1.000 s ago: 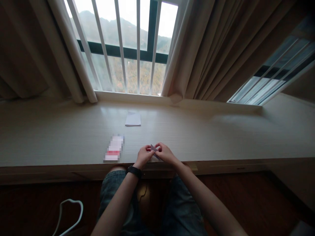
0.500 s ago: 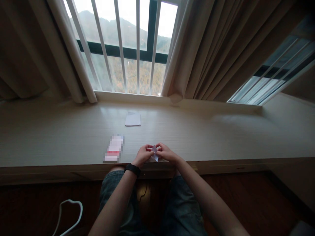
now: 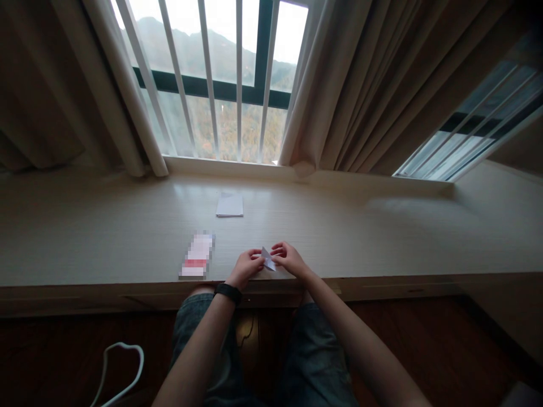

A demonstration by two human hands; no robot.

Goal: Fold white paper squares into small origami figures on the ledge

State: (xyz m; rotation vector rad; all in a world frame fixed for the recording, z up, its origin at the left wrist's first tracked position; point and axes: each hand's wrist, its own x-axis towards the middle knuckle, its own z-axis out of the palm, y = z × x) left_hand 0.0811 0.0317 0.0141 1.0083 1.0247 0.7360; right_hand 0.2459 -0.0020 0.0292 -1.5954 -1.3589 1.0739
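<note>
A small folded piece of pale paper (image 3: 267, 259) sits between both hands at the near edge of a long pale wooden desk (image 3: 382, 237). My left hand (image 3: 246, 268), with a dark watch on its wrist, pinches the paper's left side. My right hand (image 3: 288, 259) pinches its right side, fingers curled over it. The paper shows a pointed, triangular flap.
A blurred white and red card (image 3: 195, 257) lies left of the hands. A white folded sheet (image 3: 229, 206) rests farther back toward the barred window (image 3: 220, 79). Curtains (image 3: 382, 85) hang at both sides. A white cable (image 3: 121, 367) loops on the dark floor at lower left.
The paper has been turned and refolded between the fingers; it now shows a lighter pointed flap. Both hands stay at the same spot near the desk edge.
</note>
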